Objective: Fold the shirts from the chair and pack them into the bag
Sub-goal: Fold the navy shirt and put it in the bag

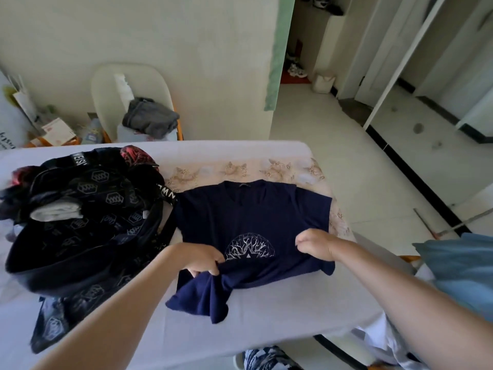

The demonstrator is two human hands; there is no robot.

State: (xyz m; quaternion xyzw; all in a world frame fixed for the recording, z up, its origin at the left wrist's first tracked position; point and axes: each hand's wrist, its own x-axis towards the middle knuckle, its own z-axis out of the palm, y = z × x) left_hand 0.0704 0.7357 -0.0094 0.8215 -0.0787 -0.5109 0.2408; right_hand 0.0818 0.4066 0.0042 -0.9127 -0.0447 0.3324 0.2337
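Note:
A navy T-shirt (248,214) with a white tree print lies front up on the white-covered table (266,321), collar away from me. My left hand (205,259) grips the fabric at the shirt's lower left, which is bunched and lifted. My right hand (316,243) pinches the fabric on the shirt's right side. A black patterned bag (88,217) lies open at the left of the table, touching the shirt, with folded light clothing (56,210) inside. A grey garment (149,118) lies on the cream chair (128,84) behind the table.
A lace runner (240,169) crosses the table behind the shirt. Boxes and papers (53,129) clutter the floor by the chair. A blue cloth (461,268) sits at the right edge. Tiled floor (346,145) and a doorway lie to the right.

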